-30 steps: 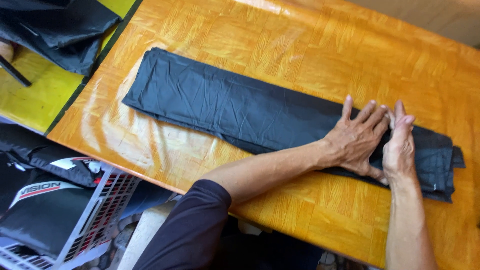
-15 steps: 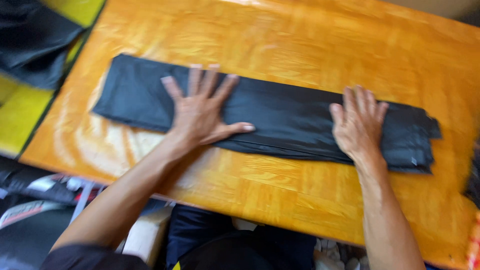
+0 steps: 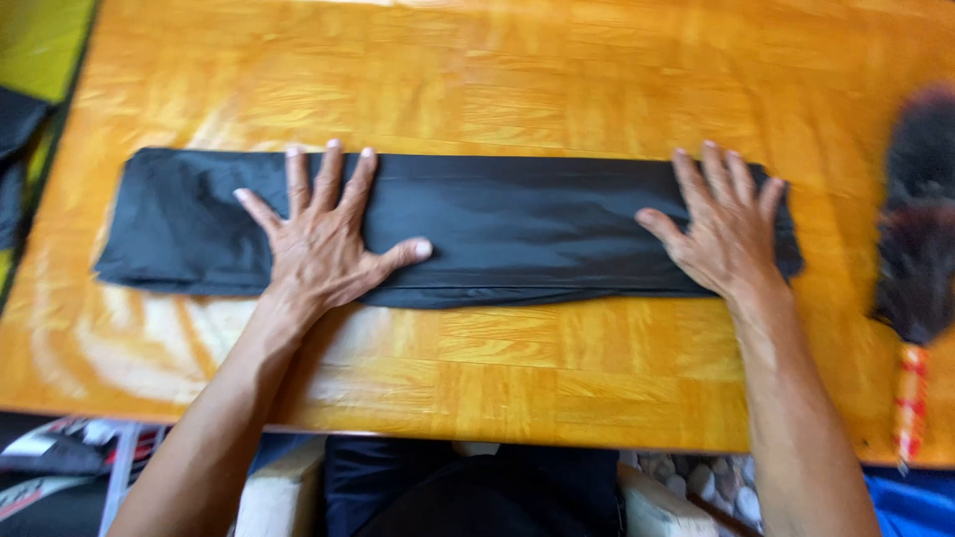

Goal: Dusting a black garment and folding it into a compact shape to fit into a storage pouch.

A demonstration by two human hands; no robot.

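Nearest the camera, below the near edge of the counter (image 3: 517, 383), lie blurred items on the floor: a red, white and black printed package at the lower left and pale stones at the lower right; their markings are not legible. On the counter, a dark folded cloth (image 3: 517, 224) lies flat as a long strip, parallel to that near edge. The left hand (image 3: 323, 239) rests palm down on the cloth left of its middle, fingers spread wide, grasping nothing. The right hand (image 3: 726, 234) presses flat on the cloth's right end, fingers likewise spread; the pose appears to hold the fold flat. Right of the cloth lies a dark feather duster (image 3: 910, 229) with a red-and-white banded handle. Beyond the cloth, bare orange wood extends.
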